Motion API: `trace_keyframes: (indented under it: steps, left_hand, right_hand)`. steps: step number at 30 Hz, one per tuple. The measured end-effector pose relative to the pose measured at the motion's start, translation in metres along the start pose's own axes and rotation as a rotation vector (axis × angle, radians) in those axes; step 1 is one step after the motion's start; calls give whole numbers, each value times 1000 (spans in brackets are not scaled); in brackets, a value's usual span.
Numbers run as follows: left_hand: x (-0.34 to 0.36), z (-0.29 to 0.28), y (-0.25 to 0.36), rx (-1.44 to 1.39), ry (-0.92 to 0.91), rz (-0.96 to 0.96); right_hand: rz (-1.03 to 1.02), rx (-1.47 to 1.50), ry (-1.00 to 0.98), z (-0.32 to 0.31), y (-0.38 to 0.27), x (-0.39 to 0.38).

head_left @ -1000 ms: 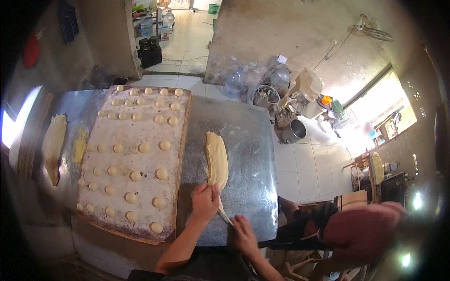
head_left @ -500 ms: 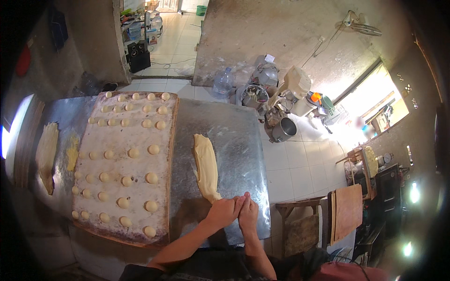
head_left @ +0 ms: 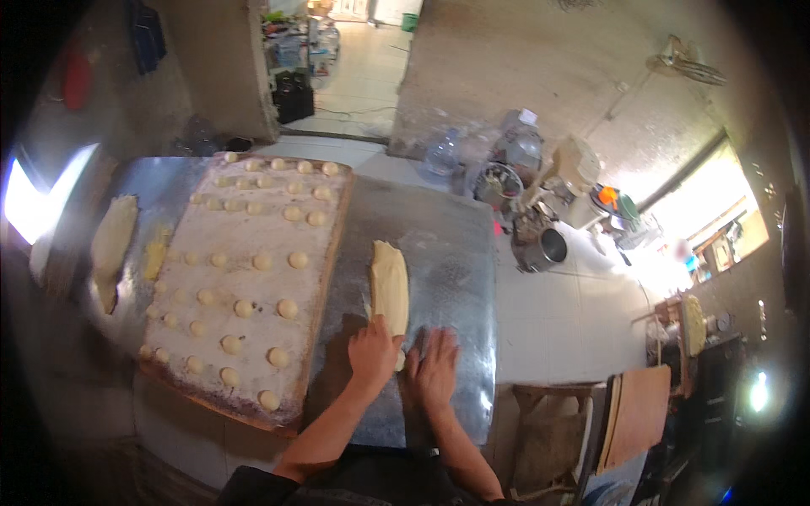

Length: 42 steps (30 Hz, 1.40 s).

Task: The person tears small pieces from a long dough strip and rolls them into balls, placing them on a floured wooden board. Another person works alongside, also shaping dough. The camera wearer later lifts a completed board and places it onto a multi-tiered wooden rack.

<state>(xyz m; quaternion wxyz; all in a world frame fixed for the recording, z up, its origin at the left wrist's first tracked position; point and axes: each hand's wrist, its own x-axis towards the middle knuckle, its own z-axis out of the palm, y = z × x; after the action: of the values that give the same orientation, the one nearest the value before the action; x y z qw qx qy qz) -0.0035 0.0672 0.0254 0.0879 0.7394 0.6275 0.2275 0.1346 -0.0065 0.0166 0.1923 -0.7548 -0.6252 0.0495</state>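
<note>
A long pale-yellow roll of dough (head_left: 389, 278) lies on the grey metal table top (head_left: 447, 253). My left hand (head_left: 374, 358) is closed round its near end, fingers curled over it. A small lump of dough (head_left: 400, 361) shows just below that end, between my hands; whether it is joined to the roll I cannot tell. To the right of the lump, my right hand (head_left: 434, 368) lies low over the metal, fingers stretched out and slightly blurred. To the left, a floured board (head_left: 253, 291) carries rows of small round dough balls (head_left: 287, 309).
Another long piece of dough (head_left: 112, 249) lies at the table's far left. Beyond the table stand a clear water jug (head_left: 441, 152), a metal pot (head_left: 540, 249) and several buckets on the tiled floor. Wooden boards (head_left: 637, 413) lean at the lower right.
My hands were together at the dough's near end; now they are apart, the left on the roll, the right flat beside it. A small lump shows between them. The view has shifted.
</note>
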Motion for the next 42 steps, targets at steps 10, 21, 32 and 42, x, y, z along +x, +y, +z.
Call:
trace_keyframes:
  steps: [10, 21, 32, 42]
  left_hand:
    - [-15, -17, -11, -167, 9, 94]
    - [-38, -33, -15, -407, 84, -103]
    - [-38, -59, -23, -327, 10, -189]
    - [-39, 23, 6, -345, -399, -223]
  right_hand:
    - [-117, -11, -56, 2, 3, 14]
    - [-320, 151, -106, 26, 49, -12]
    - [33, 314, 197, -52, 46, 15]
    - [-142, 245, -121, -36, -58, 123]
